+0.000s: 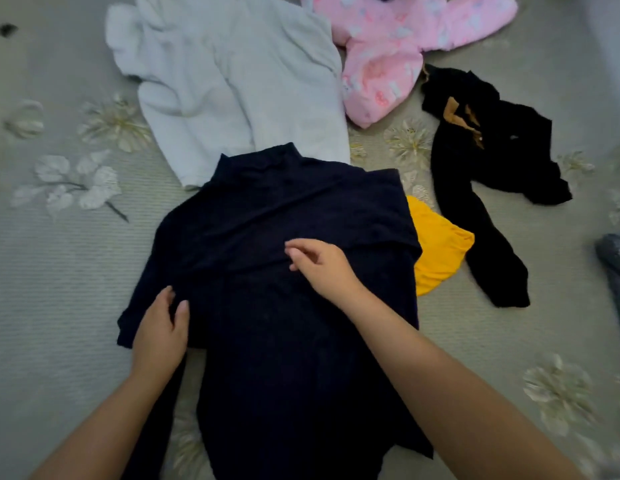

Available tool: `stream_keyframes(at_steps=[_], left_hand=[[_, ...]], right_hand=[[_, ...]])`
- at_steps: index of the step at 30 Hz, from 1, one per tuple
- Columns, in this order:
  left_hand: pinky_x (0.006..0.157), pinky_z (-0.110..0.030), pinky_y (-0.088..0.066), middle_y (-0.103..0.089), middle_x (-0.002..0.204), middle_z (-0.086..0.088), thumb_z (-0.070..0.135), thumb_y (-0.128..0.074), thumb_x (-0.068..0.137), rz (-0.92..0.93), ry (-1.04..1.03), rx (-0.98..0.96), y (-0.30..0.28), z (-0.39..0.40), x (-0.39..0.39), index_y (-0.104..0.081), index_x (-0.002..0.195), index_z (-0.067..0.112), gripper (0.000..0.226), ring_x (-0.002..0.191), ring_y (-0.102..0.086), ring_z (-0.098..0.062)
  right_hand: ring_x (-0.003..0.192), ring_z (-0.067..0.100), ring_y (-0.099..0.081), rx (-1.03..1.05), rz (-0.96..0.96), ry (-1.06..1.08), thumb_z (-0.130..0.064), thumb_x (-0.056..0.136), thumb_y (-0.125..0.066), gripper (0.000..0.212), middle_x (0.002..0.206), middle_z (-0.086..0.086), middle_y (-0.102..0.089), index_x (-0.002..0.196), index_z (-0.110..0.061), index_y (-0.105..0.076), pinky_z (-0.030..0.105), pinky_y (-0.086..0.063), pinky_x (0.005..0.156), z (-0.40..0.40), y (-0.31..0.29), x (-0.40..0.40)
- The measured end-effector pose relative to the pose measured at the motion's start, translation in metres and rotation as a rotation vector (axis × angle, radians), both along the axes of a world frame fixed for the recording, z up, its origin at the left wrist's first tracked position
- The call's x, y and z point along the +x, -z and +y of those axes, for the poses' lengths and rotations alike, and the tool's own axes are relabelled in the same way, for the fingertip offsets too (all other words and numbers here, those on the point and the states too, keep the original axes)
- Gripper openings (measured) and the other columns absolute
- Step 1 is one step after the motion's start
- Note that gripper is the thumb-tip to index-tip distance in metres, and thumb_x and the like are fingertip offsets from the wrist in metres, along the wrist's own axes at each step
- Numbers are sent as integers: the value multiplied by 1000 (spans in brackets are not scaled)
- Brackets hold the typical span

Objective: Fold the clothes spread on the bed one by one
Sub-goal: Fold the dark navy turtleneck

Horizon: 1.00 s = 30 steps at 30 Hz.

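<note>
A dark navy high-neck top (280, 216) lies flat on the bed in front of me, collar pointing away. Its right sleeve is folded across the chest. My left hand (161, 329) rests on the left sleeve near its cuff, with fingers and thumb closing on a ridge of the fabric. My right hand (319, 266) hovers over the middle of the top at the end of the folded sleeve, fingers loosely bent, holding nothing that I can see.
A white garment (232, 81) lies beyond the top. A pink printed garment (398, 46) is at the back right, a black garment (485, 174) to the right, a yellow piece (436, 251) beside the top, a grey-blue cloth (616, 265) at the right edge. Floral grey bedspread (59, 237) underneath.
</note>
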State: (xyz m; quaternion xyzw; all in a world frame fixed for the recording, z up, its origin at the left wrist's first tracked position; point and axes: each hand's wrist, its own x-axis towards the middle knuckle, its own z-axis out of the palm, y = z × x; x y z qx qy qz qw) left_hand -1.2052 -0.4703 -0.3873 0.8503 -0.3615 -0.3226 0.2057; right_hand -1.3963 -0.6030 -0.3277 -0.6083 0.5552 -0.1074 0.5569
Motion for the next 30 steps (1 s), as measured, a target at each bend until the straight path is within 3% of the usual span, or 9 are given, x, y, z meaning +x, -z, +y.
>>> stream_keyframes(at_steps=[4,6,9,12,18,21,23,26,30], left_hand=[[98,-38,-36,-45,136,-17,28,-49,92,97,-13,-32,11,-3,5,-31,139,3,56,121,-45,-28],[101,-38,-34,-40,139,-16,32,-53,90,118,-64,-34,12,-19,0,-27,141,5,64,124,-41,-27],[105,-43,-29,-30,143,-21,30,-54,89,-29,-56,-1,13,-42,-8,-26,140,3,64,130,-30,-32],[107,-49,-23,-19,148,-24,24,-56,88,-264,62,53,15,-55,-14,-32,138,3,60,136,-18,-36],[114,-42,-8,-24,149,-18,23,-52,91,-409,484,-9,32,-77,-23,-36,137,3,53,141,-14,-30],[114,-43,-8,-21,150,-16,27,-48,92,-395,494,26,41,-90,-27,-31,140,4,56,141,-10,-30],[114,-44,-4,-7,154,-14,38,-37,95,-371,488,190,49,-89,-27,-16,145,10,61,142,2,-29],[113,-46,2,9,154,-12,48,-29,94,-400,578,369,59,-82,-26,1,146,15,69,140,13,-30],[113,-45,0,2,154,-15,42,-35,94,-330,564,284,51,-81,-23,-8,146,11,66,141,8,-29]], right_hand=[[100,15,-56,-201,343,8,-12,91,-52,26,116,9,-62,115,-5,-61,11,-36,81,7,29,-39],[109,21,-54,-341,546,-71,-13,89,-56,33,120,11,-60,120,-5,-58,20,-37,90,1,35,-63],[125,28,-42,-465,836,-239,-16,86,-59,49,135,12,-48,133,-9,-46,39,-32,101,-12,41,-89],[140,27,-19,-526,1017,-346,-14,87,-55,63,151,10,-24,143,-15,-28,46,-17,110,-32,46,-102],[143,29,6,-449,1131,-408,-6,90,-43,74,155,12,5,147,-16,2,40,-4,115,-78,58,-129],[143,24,8,-410,1099,-545,-2,92,-36,68,156,8,6,147,-16,1,34,0,115,-85,66,-148],[143,21,8,-383,1102,-631,-5,95,-33,63,156,5,6,147,-15,2,31,3,115,-82,71,-158],[143,21,6,-308,1108,-583,-9,98,-28,57,156,6,5,146,-12,3,31,2,115,-74,75,-164],[143,25,3,-249,1062,-406,-7,94,-33,61,155,11,2,146,-6,-1,38,0,115,-62,76,-146]])
